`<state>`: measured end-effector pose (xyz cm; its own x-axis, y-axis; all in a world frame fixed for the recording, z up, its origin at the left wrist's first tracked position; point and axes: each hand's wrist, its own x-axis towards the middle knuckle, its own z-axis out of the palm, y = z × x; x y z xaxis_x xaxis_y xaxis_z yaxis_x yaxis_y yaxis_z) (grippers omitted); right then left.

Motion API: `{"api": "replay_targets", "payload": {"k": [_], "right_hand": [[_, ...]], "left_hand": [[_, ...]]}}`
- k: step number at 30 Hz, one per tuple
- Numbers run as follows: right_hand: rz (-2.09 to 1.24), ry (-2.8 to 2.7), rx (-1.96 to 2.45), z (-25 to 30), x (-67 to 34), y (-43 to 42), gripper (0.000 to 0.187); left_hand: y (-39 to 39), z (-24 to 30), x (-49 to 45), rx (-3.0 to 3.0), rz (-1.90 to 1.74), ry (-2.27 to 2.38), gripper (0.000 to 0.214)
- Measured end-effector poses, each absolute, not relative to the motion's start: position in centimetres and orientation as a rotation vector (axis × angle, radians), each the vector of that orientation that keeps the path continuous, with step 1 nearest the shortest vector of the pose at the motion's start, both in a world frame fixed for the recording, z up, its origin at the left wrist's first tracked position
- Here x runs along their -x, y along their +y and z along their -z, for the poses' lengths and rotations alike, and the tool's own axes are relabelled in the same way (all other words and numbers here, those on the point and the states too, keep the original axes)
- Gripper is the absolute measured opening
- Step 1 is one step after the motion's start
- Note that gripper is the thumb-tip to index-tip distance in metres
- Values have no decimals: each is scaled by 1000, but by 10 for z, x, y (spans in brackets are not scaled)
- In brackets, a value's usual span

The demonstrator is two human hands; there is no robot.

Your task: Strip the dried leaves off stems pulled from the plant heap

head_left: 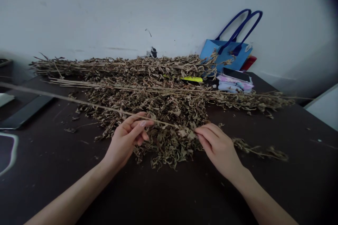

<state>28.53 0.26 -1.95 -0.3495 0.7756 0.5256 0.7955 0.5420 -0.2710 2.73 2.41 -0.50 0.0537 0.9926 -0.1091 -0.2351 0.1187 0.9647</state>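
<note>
A long, dried plant stem (87, 102) slants from the left edge across to the middle. My left hand (128, 135) pinches it between thumb and fingers, above the near side of a heap of dry, curled leaves (170, 151). Farther right along the same line, my right hand (218, 144) is closed, its fingertips together at the stem's leafy part; the exact grip is partly hidden. Past the right hand, a leafy tip (260, 152) sticks out low over the table and seems to belong to this stem.
Bundles of dried stalks (118, 65) lie along the wall, others (250, 100) in front. A blue bag (227, 54) stands at the back right, near a phone (235, 74) on a pastel packet (232, 85). A dark flat object (27, 112) lies left on the dark table (169, 197).
</note>
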Motion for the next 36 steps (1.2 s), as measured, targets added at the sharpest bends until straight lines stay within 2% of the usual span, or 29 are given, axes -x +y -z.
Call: {"api": "replay_targets", "payload": {"k": [3, 18, 29, 33, 36], "right_hand": [[-8, -2150, 1293, 22, -283, 2, 19], [-63, -2164, 1229, 24, -271, -4, 17], [-26, -2177, 1196, 24, -271, -6, 18], [-49, -2182, 1212, 24, -271, -7, 18], [-29, -2171, 1205, 23, -272, -7, 17]], "left_hand": [[23, 6, -29, -969, -1194, 1036, 36], [17, 14, -34, -1061, -1111, 1002, 14], [17, 11, -30, -1405, -1043, 1134, 16], [21, 10, -25, -1613, -1038, 1130, 30], [23, 10, -22, -1637, -1062, 1141, 24]]}}
